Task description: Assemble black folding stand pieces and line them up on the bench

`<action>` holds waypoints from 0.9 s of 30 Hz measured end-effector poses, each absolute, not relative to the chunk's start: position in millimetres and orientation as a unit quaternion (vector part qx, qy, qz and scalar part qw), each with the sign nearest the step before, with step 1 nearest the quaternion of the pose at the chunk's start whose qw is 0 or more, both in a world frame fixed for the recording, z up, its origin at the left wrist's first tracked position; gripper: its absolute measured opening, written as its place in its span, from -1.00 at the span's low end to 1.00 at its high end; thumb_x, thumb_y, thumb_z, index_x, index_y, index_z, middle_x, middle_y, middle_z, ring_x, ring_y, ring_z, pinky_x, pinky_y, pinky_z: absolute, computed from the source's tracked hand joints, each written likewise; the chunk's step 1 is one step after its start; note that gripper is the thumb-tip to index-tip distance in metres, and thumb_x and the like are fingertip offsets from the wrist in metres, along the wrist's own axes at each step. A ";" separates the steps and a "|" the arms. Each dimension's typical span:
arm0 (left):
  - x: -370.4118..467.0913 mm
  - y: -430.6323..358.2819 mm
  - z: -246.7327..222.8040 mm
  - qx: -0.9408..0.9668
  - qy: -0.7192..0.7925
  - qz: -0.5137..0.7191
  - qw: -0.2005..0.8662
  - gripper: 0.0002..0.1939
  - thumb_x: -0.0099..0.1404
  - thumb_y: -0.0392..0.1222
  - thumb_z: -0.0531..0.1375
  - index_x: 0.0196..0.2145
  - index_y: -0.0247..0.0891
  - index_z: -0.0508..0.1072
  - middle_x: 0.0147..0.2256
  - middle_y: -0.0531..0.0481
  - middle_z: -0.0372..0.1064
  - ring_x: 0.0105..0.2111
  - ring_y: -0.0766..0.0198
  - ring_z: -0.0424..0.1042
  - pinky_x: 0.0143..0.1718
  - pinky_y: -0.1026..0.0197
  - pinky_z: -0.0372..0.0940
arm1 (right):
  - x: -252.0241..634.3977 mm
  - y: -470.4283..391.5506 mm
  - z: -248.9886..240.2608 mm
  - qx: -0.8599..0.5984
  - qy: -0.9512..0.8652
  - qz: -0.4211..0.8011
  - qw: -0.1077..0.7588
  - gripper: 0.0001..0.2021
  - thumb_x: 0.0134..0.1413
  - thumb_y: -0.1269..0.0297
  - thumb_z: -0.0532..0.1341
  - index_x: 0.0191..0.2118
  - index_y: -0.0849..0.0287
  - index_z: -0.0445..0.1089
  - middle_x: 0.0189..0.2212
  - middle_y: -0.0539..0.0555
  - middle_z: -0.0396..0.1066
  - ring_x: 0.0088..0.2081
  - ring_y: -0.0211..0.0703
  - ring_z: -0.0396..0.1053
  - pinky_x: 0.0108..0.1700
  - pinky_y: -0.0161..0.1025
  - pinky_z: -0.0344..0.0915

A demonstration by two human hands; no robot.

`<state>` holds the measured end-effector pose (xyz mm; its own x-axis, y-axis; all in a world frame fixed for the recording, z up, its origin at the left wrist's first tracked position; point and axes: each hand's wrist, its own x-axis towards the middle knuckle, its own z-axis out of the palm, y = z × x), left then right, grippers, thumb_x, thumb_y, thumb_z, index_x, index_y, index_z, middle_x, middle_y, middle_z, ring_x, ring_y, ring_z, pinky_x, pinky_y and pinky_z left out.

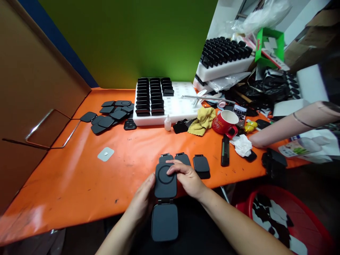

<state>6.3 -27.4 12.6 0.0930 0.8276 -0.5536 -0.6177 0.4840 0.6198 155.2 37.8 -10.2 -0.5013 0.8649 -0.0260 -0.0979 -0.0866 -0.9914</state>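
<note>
A dark grey folding wireless charger [165, 225] hangs unfolded near the table's front edge, its two square pads joined by a hinge. The upper pad carries a thin ring. My left hand [143, 194] holds that pad along its left edge, fingers mostly hidden beneath. My right hand [188, 179] grips its upper right side, thumb pressed on the ring. Just behind, several similar dark pads [201, 164] with hinge ends lie on the orange table [127, 177]; one is partly covered by the held charger.
A white foam tray [183, 106] holds rows of black pieces. Dark square pads [106, 121] are piled at left, near a pale plate [105, 154] and a bent metal stand [63, 145]. A dropper bottle [167, 124], yellow cloth [203, 120], red mug [221, 124] and box cutter [225, 152] stand or lie rightward.
</note>
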 end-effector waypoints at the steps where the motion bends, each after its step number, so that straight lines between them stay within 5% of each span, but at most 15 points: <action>1: 5.0 -26.4 12.0 0.139 0.479 0.499 0.709 -0.61 0.13 -0.01 0.19 -0.11 -0.24 0.42 -0.15 -0.10 0.43 -0.17 0.10 0.38 -0.19 0.19 0.26 | 155.1 38.4 -9.3 -0.342 -0.576 0.650 0.359 -0.66 -0.13 0.56 0.01 -0.38 0.08 0.46 -0.15 0.01 0.37 0.03 -0.16 0.20 0.08 -0.14 0.09; 6: 2.9 -24.2 15.0 0.221 0.574 0.474 0.630 -0.67 0.05 -0.13 0.27 -0.20 -0.26 0.46 -0.28 -0.05 0.48 -0.27 0.15 0.42 -0.27 0.24 0.28 | 152.6 38.5 -2.6 -0.355 -0.571 0.657 0.342 -0.67 -0.07 0.53 0.00 -0.29 0.10 0.44 -0.13 0.01 0.36 0.01 -0.18 0.22 0.10 -0.16 0.07; 10: 5.7 -23.9 20.6 0.212 0.604 0.480 0.599 -0.66 0.07 -0.11 0.24 -0.18 -0.26 0.47 -0.34 -0.02 0.51 -0.35 0.19 0.44 -0.32 0.26 0.28 | 148.7 39.0 -1.7 -0.374 -0.466 0.711 0.371 -0.76 0.09 0.33 0.02 -0.11 0.12 0.27 -0.25 0.04 0.41 -0.18 -0.20 0.35 -0.09 -0.18 0.24; 19: 5.2 -24.5 20.3 0.205 0.628 0.477 0.580 -0.68 0.04 -0.09 0.27 -0.24 -0.26 0.46 -0.36 0.01 0.50 -0.34 0.23 0.42 -0.32 0.31 0.28 | 159.3 33.1 10.6 -0.418 -0.491 0.682 0.346 -0.81 0.12 0.25 0.05 -0.18 0.18 0.30 -0.41 0.02 0.39 -0.31 -0.24 0.34 -0.17 -0.23 0.25; 23: -1.9 -22.4 12.5 0.200 0.653 0.452 0.574 -0.73 0.03 -0.06 0.27 -0.31 -0.23 0.43 -0.39 0.07 0.47 -0.34 0.25 0.40 -0.33 0.32 0.27 | 211.9 24.8 15.9 -0.495 -0.606 0.540 0.311 -0.78 0.13 0.23 0.05 -0.14 0.13 0.32 -0.33 0.06 0.41 -0.25 -0.17 0.36 -0.16 -0.21 0.25; 27: -3.7 -11.7 6.6 0.205 0.642 0.454 0.583 -0.73 0.03 -0.05 0.26 -0.30 -0.20 0.42 -0.36 0.11 0.46 -0.27 0.25 0.38 -0.30 0.34 0.28 | 278.0 52.1 5.8 -0.668 -0.664 0.201 0.269 -0.73 0.13 0.22 0.01 -0.13 0.14 0.35 -0.16 0.18 0.35 -0.10 0.01 0.27 -0.03 -0.08 0.15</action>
